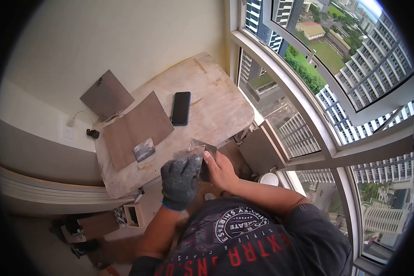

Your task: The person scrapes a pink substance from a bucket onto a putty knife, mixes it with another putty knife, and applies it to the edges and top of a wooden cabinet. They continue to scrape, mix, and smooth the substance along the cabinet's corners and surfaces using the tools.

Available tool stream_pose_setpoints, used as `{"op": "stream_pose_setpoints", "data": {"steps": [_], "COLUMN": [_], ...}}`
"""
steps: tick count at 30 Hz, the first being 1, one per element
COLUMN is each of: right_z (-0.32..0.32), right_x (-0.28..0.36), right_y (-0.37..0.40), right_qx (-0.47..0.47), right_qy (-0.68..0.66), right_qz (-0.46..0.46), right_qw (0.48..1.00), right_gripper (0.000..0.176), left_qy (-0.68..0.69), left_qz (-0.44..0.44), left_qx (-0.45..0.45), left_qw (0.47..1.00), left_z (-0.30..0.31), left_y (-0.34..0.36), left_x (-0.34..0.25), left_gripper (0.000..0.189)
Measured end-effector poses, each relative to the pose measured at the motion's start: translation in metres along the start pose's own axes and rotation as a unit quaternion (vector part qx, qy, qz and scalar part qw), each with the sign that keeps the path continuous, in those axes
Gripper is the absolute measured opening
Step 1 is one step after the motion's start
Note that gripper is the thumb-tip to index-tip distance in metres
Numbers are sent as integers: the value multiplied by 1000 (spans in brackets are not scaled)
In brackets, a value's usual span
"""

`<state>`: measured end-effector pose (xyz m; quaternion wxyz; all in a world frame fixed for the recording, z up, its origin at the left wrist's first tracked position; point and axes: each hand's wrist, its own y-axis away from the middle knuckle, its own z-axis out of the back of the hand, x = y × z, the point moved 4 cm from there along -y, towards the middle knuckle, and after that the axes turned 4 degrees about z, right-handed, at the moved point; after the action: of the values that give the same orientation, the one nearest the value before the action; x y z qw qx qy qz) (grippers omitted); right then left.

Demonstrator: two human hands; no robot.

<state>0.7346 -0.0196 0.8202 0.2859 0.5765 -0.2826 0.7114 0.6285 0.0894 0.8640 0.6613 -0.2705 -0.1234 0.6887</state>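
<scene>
My left hand (180, 177), in a dark grey knitted glove, is closed on a thin, pale greyish flat piece (195, 152). My bare right hand (221, 171) grips a dark flat piece (210, 150), its thumb on the near face. The two pieces overlap in front of my chest, just off the table's near edge. Their exact kind cannot be made out, and the fingers cover their lower parts. On the table (216, 106), left of my hands, a smeared grey rectangular piece (144, 150) rests on a large brown board (138, 129).
A phone (181, 108) lies face up on the table. Another brown board (106, 95) leans on the wall near a cable and a wall socket (68, 133). Large windows (303, 92) line the right. A white-lidded bucket (268, 179) stands below them, and a small box (134, 215) sits lower left.
</scene>
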Motion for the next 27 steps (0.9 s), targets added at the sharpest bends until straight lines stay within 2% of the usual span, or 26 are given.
{"op": "stream_pose_setpoints", "data": {"steps": [1, 4, 5, 6, 7, 8, 10, 11, 14, 15, 16, 17, 19, 20, 22, 25, 27], "right_z": [-10, -21, -21, -18, -24, -30, -29, -23, 24, 48, 78, 110, 164, 189, 221, 245, 255], "right_x": [5, 12, -3, -5, -9, -15, -25, -30, -54, -58, -62, -73, -78, -80, -94, -114, -125], "right_y": [2, 3, -1, -3, -1, 3, 8, 10, 10, 12, 18, 22, 30, 37, 50, 62, 67], "right_qx": [51, 102, 121, 154, 124, 89, 115, 127, 69, 30, -34, -44, -102, -138, -155, -186, -193], "right_qy": [-7, -14, -52, -138, -308, -469, -505, -522, -519, -561, -591, -600, -600, -552, -548, -554, -553], "right_qz": [-2, -25, -82, -247, -290, -323, -315, -311, -251, -236, -236, -181, -130, -124, -137, -147, -158], "right_qw": [999, 994, 988, 947, 898, 817, 795, 784, 814, 793, 771, 778, 782, 813, 811, 798, 795], "right_gripper": [43, 48, 47, 44, 43, 42, 42, 42, 41, 42, 44, 45, 43, 43, 44, 47, 47], "left_qy": [-6, 75, 134, 194, 252, 334, 481, 448, 441, 282, 211, 138, 129, 106, 60, 3, -36], "left_qz": [33, 176, 210, 241, 270, 323, 413, 388, 392, 348, 221, 90, 188, 119, -21, -73, -98], "left_qx": [12, -75, -111, -145, -177, -118, 9, 128, 246, 279, 261, 235, 212, 195, 160, 169, 225], "left_qw": [999, 979, 962, 940, 912, 878, 773, 795, 769, 849, 916, 958, 950, 968, 985, 983, 969], "left_z": [15, 47, 55, 60, 63, 52, 17, 0, -52, -49, -63, -87, -99, -117, -157, -221, -253], "left_y": [4, 7, 6, 4, 4, 5, 13, 13, 6, -19, -35, -43, -87, -110, -150, -201, -222], "left_x": [14, 56, 64, 71, 75, 79, 83, 81, 81, 75, 75, 78, 50, 39, 24, 4, -4], "left_gripper": [38, 36, 35, 34, 34, 35, 37, 34, 33, 31, 30, 30, 24, 22, 20, 21, 25]}}
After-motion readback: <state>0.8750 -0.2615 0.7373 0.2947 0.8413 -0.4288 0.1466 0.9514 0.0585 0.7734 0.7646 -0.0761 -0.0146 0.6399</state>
